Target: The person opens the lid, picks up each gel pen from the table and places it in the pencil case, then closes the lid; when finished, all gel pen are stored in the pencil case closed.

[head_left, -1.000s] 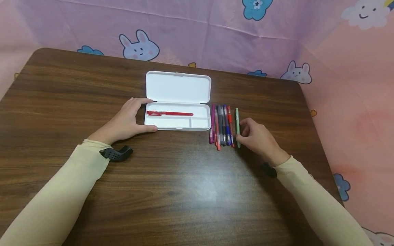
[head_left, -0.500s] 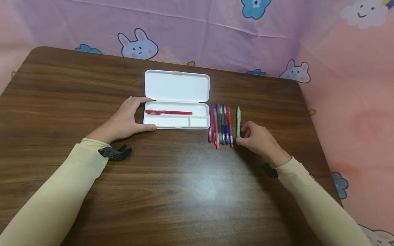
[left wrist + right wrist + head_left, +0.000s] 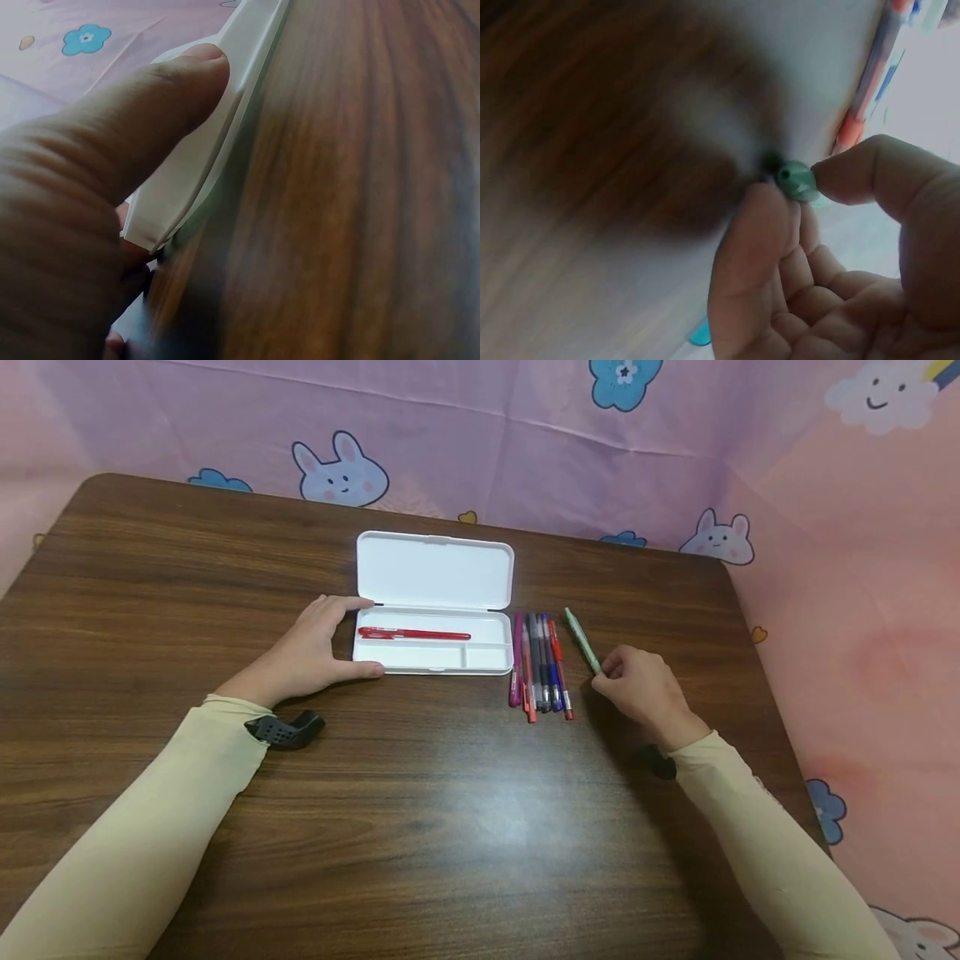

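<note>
You have a pale green pen (image 3: pixel 582 641), a white case (image 3: pixel 435 571), cream sleeves (image 3: pixel 142 827), a brown wood-grained tabletop (image 3: pixel 405 827) and rabbit-patterned pink-and-lilac cloth (image 3: pixel 442 435).

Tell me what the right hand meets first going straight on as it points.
Likely the nearest loose red pen, though the right hand may be high enough to pass over it.

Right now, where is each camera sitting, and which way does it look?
Head: on the person's head, facing forward and down at the table, white case and row of pens; the left hand, right hand and both sleeves show.
Left wrist: on that wrist, facing the case's edge; mostly the thumb shows.
Right wrist: on that wrist, facing the pinched green pen; thumb, fingers and some palm show.
Shared: head and left wrist both see the case; head and right wrist both see the green pen.
</note>
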The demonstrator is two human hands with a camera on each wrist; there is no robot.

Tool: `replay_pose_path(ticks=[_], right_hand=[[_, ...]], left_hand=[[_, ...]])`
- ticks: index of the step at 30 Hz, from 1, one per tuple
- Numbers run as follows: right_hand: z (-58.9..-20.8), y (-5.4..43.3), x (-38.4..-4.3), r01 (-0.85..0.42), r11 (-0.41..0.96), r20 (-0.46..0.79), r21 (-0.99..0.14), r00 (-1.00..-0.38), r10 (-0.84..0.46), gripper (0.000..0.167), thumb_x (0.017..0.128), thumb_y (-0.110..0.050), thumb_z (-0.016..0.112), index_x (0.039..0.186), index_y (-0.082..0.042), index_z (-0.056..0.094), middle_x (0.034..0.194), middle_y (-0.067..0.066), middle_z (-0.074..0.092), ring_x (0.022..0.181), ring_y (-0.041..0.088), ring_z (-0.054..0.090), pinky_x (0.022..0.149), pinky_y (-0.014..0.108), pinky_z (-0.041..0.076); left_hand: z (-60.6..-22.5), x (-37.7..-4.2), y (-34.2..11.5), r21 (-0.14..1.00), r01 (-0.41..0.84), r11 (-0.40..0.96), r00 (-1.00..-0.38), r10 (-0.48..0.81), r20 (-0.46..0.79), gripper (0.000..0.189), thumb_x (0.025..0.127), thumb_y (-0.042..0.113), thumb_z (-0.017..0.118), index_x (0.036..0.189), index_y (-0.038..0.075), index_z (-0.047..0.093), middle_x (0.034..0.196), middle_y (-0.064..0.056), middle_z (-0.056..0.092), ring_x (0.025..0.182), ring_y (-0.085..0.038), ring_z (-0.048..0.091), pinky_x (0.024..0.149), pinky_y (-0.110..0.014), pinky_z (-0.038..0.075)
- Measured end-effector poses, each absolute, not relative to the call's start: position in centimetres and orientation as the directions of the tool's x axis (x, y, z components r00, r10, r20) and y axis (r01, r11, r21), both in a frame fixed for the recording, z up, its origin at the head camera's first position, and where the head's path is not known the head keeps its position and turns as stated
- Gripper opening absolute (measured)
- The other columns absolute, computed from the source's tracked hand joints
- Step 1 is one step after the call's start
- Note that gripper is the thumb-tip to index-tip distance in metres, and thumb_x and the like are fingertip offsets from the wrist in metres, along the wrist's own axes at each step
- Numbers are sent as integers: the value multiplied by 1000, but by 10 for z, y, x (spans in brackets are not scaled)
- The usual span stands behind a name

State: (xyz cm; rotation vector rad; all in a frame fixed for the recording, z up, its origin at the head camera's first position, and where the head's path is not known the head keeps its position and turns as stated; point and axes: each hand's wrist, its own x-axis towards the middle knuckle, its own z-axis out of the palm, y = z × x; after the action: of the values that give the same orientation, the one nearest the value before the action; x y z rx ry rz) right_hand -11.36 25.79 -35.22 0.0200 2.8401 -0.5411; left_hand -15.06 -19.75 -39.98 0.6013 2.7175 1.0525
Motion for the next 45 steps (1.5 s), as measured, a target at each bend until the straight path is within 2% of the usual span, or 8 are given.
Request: replay_pose_path(ticks=[6,12,16,20,25,32,41,45], right_hand=[[-347,268,-115,17,920,-129,-392,-991,-37,20,94,-19,67,107,-4,71,97,13,72,85,27,63,71,40,53],[-338,262,-120,-154,890,70,-430,-988,-137,15,94,-13,69,107,-6,73,95,10,73,85,25,65,74,42,53],[-328,243,-126,-290,869,166,-401,-956,-242,13,96,-10,71,108,-5,74,96,9,72,85,23,66,75,43,57],[-320,213,-134,-400,841,210,-364,-915,-344,14,97,-10,73,109,-5,75,98,8,71,85,23,68,77,43,60],[-317,171,-147,-521,792,245,-318,-852,-462,12,97,-11,73,108,-7,77,99,6,73,82,19,67,70,38,57],[-323,118,-165,-638,742,185,-205,-770,-611,12,101,-15,68,106,-12,78,97,1,73,81,15,66,71,39,58],[-342,89,-182,-639,753,37,-154,-766,-642,14,103,-18,66,109,-14,78,102,-1,73,88,14,66,80,35,59],[-345,83,-184,-648,748,-3,-146,-755,-655,13,104,-18,65,106,-15,77,100,0,72,86,15,65,78,37,59]], left_hand=[[-401,-151,-198,674,310,671,-906,423,-5,97,83,48,86,156,6,37,158,-21,38,151,-41,27,130,-50,3],[-401,-150,-198,677,302,671,-908,419,-10,98,83,48,86,156,6,37,158,-20,38,151,-40,27,130,-51,4],[-400,-149,-198,677,302,671,-908,420,-11,97,83,47,86,156,6,37,158,-21,38,151,-40,27,130,-50,3],[-399,-148,-198,678,298,672,-907,420,-18,96,83,47,86,156,7,37,158,-20,38,152,-39,26,130,-49,3],[-398,-148,-198,682,299,667,-906,424,-18,95,84,46,86,156,8,37,158,-19,39,152,-39,26,130,-48,2],[-398,-147,-199,686,281,671,-909,416,-35,98,83,48,86,157,9,35,160,-18,37,154,-39,23,130,-50,3],[-400,-149,-198,688,287,667,-910,414,-21,99,82,51,86,157,9,36,158,-18,39,153,-39,24,130,-50,3],[-399,-148,-199,685,290,668,-910,414,-19,99,82,51,86,157,9,36,157,-18,40,152,-39,25,130,-48,3]])
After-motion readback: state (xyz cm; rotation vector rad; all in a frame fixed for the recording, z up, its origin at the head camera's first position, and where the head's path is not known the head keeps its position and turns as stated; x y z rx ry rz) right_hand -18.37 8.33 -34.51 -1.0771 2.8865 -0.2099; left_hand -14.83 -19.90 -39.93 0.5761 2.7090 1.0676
